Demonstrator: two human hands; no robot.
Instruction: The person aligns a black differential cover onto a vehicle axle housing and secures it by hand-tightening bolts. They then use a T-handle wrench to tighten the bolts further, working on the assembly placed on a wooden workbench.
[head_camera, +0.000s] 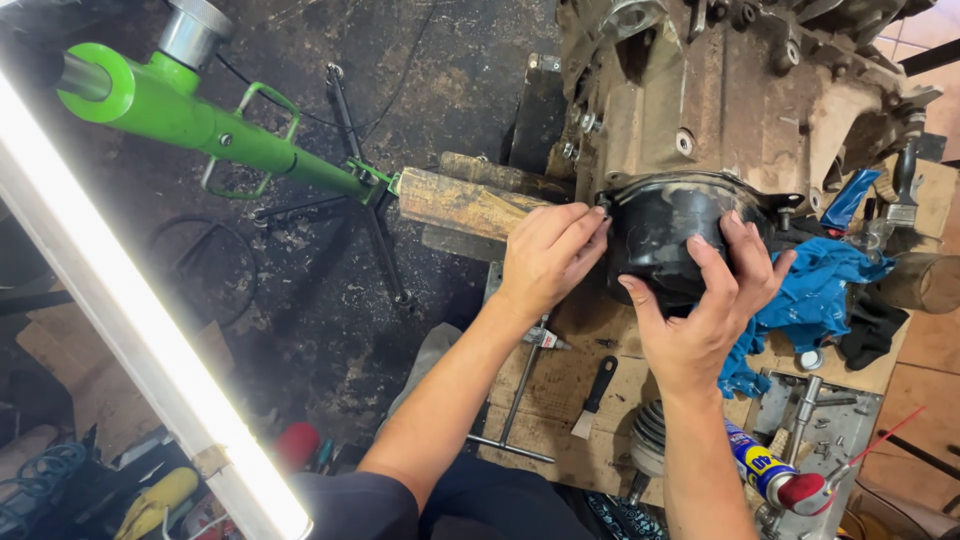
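Observation:
A black domed metal cover (660, 235) sits against the lower end of a large grimy gearbox casing (720, 100). My left hand (545, 255) presses its fingertips on the cover's left rim, by a bolt. My right hand (705, 300) wraps over the cover's front and right side. Both hands grip the cover. The casing rests on a wooden bench (560, 390).
A blue rag (815, 290) lies right of the cover. On the bench are a T-handle wrench (515, 400), a scraper (595, 385), a spray can (765, 465) and a metal tray (830, 420). A green stand arm (220, 125) and a wooden block (455, 200) lie left. A lit tube lamp (120, 310) crosses the left side.

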